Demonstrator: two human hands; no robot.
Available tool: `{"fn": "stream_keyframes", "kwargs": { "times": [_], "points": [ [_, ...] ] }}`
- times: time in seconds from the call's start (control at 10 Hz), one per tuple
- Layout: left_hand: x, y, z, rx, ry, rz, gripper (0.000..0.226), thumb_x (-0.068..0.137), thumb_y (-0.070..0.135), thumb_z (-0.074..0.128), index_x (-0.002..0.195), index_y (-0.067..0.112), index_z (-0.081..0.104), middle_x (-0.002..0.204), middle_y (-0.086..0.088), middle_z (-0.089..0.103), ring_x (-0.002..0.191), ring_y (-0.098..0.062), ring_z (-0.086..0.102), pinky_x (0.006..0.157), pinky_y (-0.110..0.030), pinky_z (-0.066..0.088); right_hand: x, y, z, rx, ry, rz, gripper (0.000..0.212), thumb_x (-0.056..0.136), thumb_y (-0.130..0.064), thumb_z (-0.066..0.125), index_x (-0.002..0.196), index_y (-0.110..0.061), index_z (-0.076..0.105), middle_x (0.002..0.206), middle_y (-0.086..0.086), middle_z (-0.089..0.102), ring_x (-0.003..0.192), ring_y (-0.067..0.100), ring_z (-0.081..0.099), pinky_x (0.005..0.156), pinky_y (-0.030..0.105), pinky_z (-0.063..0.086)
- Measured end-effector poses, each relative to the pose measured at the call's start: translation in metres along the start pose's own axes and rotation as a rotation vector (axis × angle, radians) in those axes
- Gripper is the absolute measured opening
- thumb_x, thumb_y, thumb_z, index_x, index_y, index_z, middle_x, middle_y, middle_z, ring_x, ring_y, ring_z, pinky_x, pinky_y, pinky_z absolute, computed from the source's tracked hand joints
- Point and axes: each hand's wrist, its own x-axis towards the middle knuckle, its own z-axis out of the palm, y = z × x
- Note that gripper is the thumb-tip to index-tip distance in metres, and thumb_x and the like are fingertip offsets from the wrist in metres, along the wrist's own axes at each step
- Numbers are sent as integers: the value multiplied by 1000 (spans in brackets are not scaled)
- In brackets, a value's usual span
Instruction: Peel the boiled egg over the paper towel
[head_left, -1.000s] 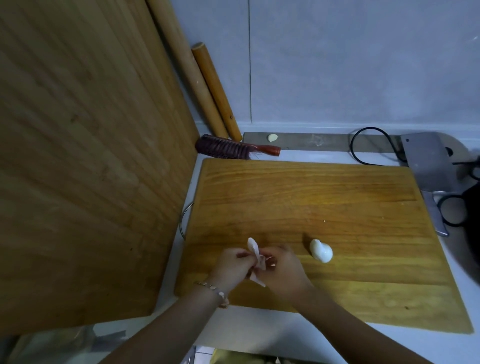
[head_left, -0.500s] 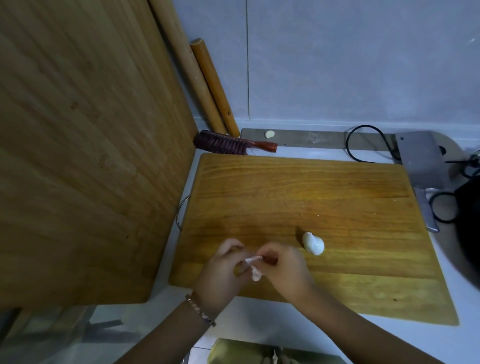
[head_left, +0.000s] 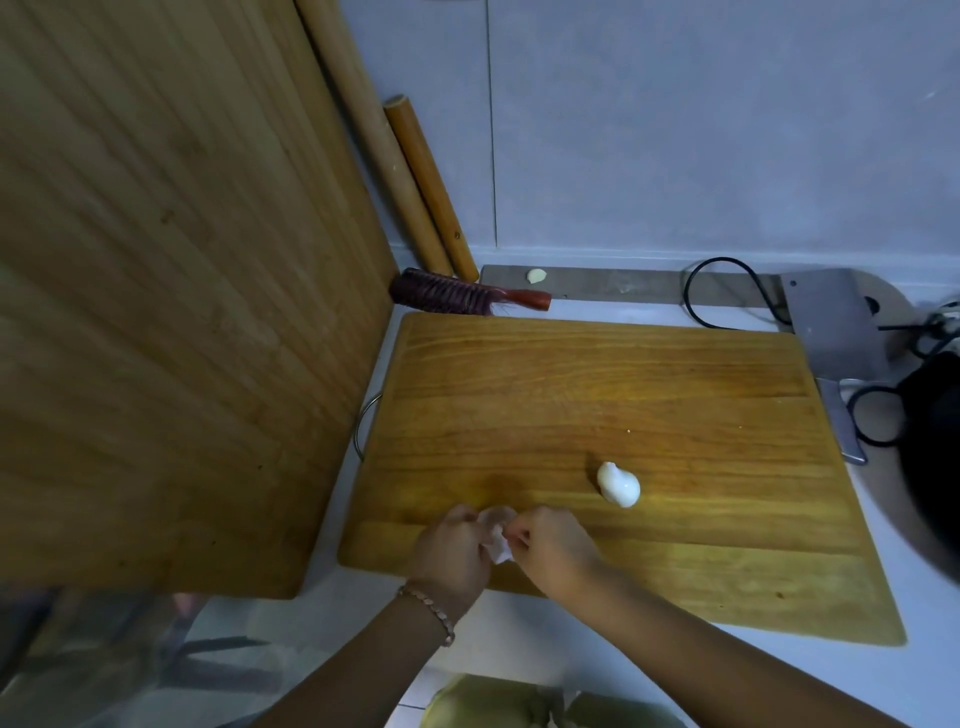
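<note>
1. Fingertips of the left hand (head_left: 453, 551) and right hand (head_left: 555, 552) pinched one crumpled white paper towel (head_left: 496, 535) between them, over the cutting board's (head_left: 597, 395) near edge.
2. The peeled white egg (head_left: 617, 484) lay on the board, just right of the hands, untouched.
3. A cleaver (head_left: 831, 332) rested off the board's far right corner.

- Cutting board (head_left: 597, 415) flat at frame centre, in front of me.
- Large wooden board (head_left: 171, 291) upright, left.
- Two rolling pins (head_left: 415, 176) lean on wall, upper centre.
- Brush (head_left: 457, 299) below them.
- Cleaver (head_left: 831, 332), black cable (head_left: 696, 306) upper right.
</note>
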Motion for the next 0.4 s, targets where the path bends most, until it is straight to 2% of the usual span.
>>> {"fn": "stream_keyframes", "kwargs": {
  "times": [0.1, 0.2, 0.3, 0.4],
  "points": [
    [3, 1, -9, -45, -8, -62, 27, 85, 18, 48, 98, 16, 71, 112, -6, 63, 102, -22, 59, 84, -32, 51, 0, -2, -16, -66, -67, -11, 20, 88, -17, 48, 91, -13, 67, 88, 7, 70, 81, 23, 63, 71, 32, 51],
    [12, 11, -35, -76, 92, -161, 23, 84, 17, 51, 100, 17, 67, 110, -5, 64, 97, -22, 62, 76, -28, 50, 1, -3, -47, -107, -37, -11, 19, 85, -17, 49, 96, -21, 65, 102, 4, 69, 94, 22, 62, 78, 32, 50],
    [33, 32, -70, -45, 12, -83, 25, 87, 17, 49, 108, 18, 63, 116, -4, 63, 104, -21, 60, 85, -31, 50, 9, -10, -87, -220, -16, 11, 19, 85, -22, 51, 99, -25, 64, 108, 2, 66, 100, 23, 60, 81, 30, 48],
    [54, 68, -107, 11, -192, -4, 29, 89, 23, 46, 110, 12, 62, 117, -8, 64, 105, -23, 59, 92, -34, 49, 12, -20, -127, -319, -40, 6, 16, 86, -21, 51, 98, -20, 62, 109, 7, 64, 97, 25, 59, 86, 35, 50]
  ]
}}
